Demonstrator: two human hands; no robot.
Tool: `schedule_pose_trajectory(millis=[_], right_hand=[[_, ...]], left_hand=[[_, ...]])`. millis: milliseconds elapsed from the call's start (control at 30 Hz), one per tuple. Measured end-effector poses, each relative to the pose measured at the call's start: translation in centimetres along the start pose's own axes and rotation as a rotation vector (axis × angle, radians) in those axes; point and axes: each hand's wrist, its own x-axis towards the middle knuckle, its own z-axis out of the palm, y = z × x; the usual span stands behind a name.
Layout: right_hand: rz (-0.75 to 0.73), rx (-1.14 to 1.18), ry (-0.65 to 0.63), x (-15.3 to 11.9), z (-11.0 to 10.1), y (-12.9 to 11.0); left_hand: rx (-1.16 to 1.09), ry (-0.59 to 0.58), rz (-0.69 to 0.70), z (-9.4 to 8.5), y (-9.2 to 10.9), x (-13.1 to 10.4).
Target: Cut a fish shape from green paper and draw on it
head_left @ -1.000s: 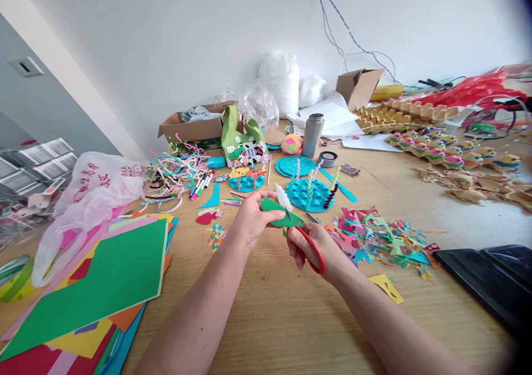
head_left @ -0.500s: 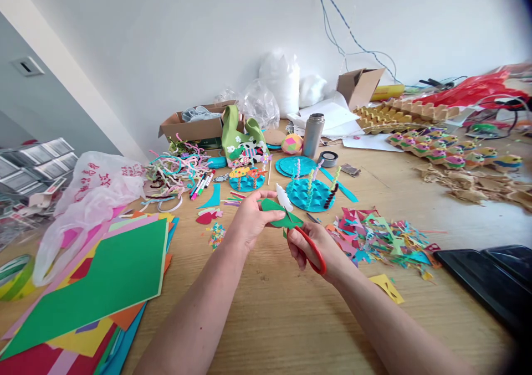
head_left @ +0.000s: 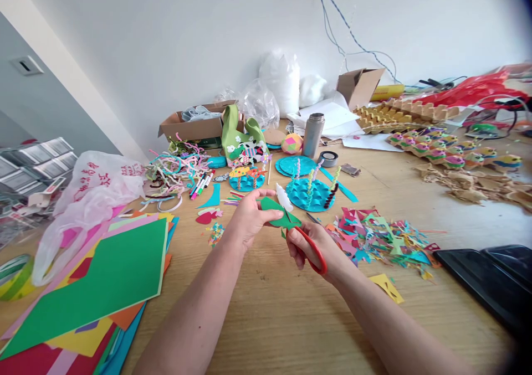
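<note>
My left hand (head_left: 254,214) pinches a small piece of green paper (head_left: 272,211) between thumb and fingers above the middle of the table. A white scalloped cutout (head_left: 284,196) shows just behind the green piece; whether the fingers hold it too, I cannot tell. My right hand (head_left: 310,245) is closed round the red handles of a pair of scissors (head_left: 319,260). Their blades lie across the right part of the green paper, partly hidden by it. Beyond both hands stands a blue scalloped base (head_left: 313,193) with upright twisted pipe cleaners.
Colourful paper scraps (head_left: 378,236) lie in a heap to the right, near a black tray-like object (head_left: 486,281). Coloured paper sheets (head_left: 120,264) are stacked at left. Farther back are a metal flask (head_left: 313,134), tape roll (head_left: 328,158), pipe cleaners (head_left: 178,167) and egg cartons (head_left: 399,114).
The green paper has shifted slightly in my left hand, and the scissor blades sit a little differently on it. Everything else on the table looks the same.
</note>
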Motion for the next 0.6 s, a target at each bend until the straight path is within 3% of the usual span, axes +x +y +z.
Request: schedule_pose_trajectory(millis=[600], right_hand=[[-0.038, -0.001, -0.077, 0.02, -0.04, 0.01]], left_hand=[[0.018, -0.012, -0.001, -0.28, -0.25, 0.26]])
